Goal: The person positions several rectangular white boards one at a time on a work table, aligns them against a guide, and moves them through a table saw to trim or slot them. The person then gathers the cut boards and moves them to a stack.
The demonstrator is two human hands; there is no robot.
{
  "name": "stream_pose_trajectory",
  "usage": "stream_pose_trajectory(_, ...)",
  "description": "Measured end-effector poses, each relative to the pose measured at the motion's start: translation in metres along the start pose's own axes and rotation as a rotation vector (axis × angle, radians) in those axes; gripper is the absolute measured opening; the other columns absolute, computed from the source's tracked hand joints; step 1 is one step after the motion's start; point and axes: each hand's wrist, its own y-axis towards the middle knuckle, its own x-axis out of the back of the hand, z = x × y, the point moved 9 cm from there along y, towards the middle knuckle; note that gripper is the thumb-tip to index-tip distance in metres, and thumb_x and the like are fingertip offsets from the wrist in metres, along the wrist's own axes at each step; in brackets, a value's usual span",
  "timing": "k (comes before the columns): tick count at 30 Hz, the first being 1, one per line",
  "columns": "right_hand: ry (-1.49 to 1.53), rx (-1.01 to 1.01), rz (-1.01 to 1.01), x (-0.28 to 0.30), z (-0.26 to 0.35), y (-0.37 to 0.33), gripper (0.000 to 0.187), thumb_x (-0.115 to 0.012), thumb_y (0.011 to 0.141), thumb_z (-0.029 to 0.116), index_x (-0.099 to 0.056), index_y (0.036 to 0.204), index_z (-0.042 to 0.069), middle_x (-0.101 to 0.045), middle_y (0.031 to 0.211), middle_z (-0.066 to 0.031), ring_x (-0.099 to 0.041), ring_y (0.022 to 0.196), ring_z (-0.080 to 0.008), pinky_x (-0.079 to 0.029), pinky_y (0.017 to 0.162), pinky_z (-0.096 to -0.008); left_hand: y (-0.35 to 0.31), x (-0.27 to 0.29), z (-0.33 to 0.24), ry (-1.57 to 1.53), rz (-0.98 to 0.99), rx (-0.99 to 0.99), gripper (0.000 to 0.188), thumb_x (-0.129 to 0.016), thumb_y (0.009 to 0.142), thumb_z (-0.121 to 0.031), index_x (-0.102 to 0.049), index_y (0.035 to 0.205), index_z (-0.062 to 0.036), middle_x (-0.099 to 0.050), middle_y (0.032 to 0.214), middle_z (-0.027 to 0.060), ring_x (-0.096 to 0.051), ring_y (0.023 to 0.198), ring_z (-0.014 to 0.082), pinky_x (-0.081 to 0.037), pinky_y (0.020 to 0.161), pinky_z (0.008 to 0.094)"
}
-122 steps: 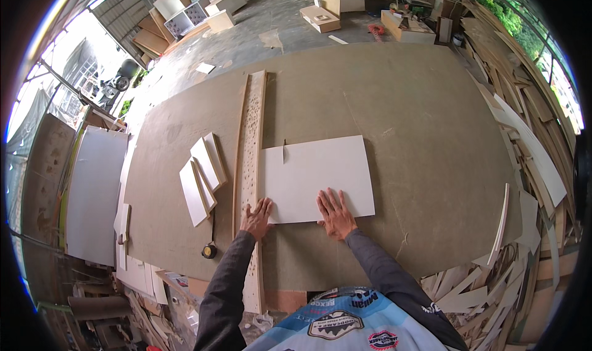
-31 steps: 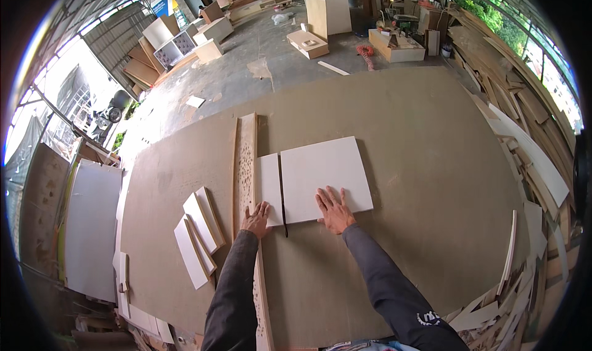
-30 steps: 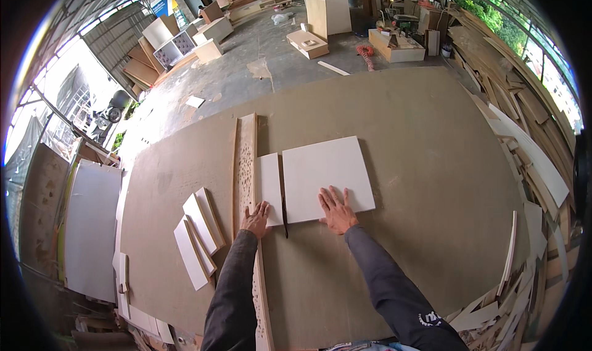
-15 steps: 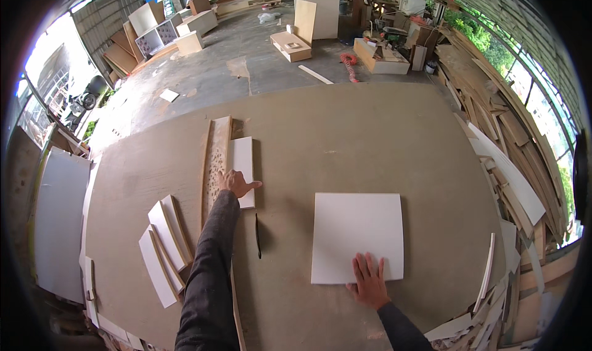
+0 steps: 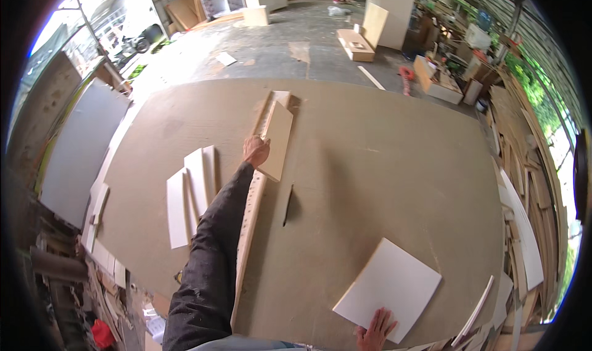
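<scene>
My left hand [image 5: 256, 151] is closed on the near left edge of a narrow board [image 5: 279, 142], its pale tan face showing. The board is tilted up over a long wooden strip with raised edges [image 5: 249, 212], which runs away from me under my forearm. At the lower right, my right hand [image 5: 377, 331] lies on the near edge of a white square panel [image 5: 390, 283], fingers stretched out on its top face. The panel sits turned at an angle on the brown worktable [image 5: 364, 197]. A thin black stick-like item [image 5: 288, 204] lies beside the long strip.
Several white narrow pieces [image 5: 193, 181] lie left of my left forearm. Thin white strips [image 5: 473, 311] rest at the table's right edge, beside stacked wood offcuts [image 5: 524, 184]. A large white sheet [image 5: 83, 151] leans at the left. Box pieces [image 5: 356, 44] stand on the floor beyond.
My left hand has taken hold of the narrow board and tipped it up. My right hand and the square panel have come nearer, and the panel has turned. The view has shifted.
</scene>
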Motion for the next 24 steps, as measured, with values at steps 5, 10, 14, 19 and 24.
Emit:
stream_pose_trajectory(5,0.131,-0.021,-0.035,0.015,-0.01,-0.025,0.084,-0.056,0.099,0.046,-0.023,0.164,0.004,-0.019,0.171,-0.0179,-0.013,0.159,-0.04,-0.002,0.124,-0.0677,-0.088,0.133,0.103,-0.175,-0.098,0.089,0.042,-0.055,0.098,-0.032,-0.067,0.087,0.0059,-0.067,0.09,0.0311,-0.065,0.085,0.0457,-0.048,0.076,0.0541)
stream_pose_trajectory(10,0.231,0.085,-0.151,0.011,-0.023,-0.025,0.083,-0.061,0.095,0.044,-0.027,0.161,0.007,-0.023,0.17,-0.0164,-0.017,0.158,-0.0387,-0.002,0.123,-0.0686,-0.19,0.236,0.269,0.084,-0.313,0.253,0.037,-0.053,0.098,-0.03,-0.069,0.095,0.004,-0.069,0.095,0.0297,-0.067,0.091,0.0456,-0.05,0.083,0.0531)
stream_pose_trajectory(14,0.228,0.062,-0.238,0.028,-0.026,-0.028,0.062,-0.055,0.098,0.034,-0.048,0.149,0.001,-0.041,0.162,-0.0169,-0.03,0.152,-0.0375,-0.012,0.125,-0.0628,-0.258,0.265,0.3,0.318,-0.404,0.354,0.035,-0.057,0.098,-0.03,-0.068,0.107,0.0012,-0.071,0.099,0.0263,-0.068,0.098,0.044,-0.053,0.089,0.0531)
stream_pose_trajectory(19,0.278,0.056,-0.33,0.018,-0.052,-0.021,0.056,-0.057,0.1,0.032,-0.052,0.143,-0.003,-0.044,0.158,-0.0193,-0.036,0.148,-0.0387,-0.022,0.123,-0.0571,-0.325,0.241,0.32,0.4,-0.198,0.412,0.052,-0.065,0.098,-0.033,-0.055,0.137,-0.0002,-0.059,0.131,0.0249,-0.063,0.117,0.0405,-0.054,0.097,0.0506)
stream_pose_trajectory(24,0.054,-0.458,-0.574,0.021,-0.121,-0.027,0.065,-0.062,0.099,0.037,-0.047,0.144,-0.008,-0.044,0.156,-0.0247,-0.041,0.143,-0.0422,-0.031,0.119,-0.0505,-0.381,0.203,0.221,0.144,-0.536,0.069,0.028,-0.066,0.089,-0.014,-0.066,0.111,0.003,-0.067,0.107,0.0212,-0.065,0.1,0.0368,-0.054,0.087,0.0458)
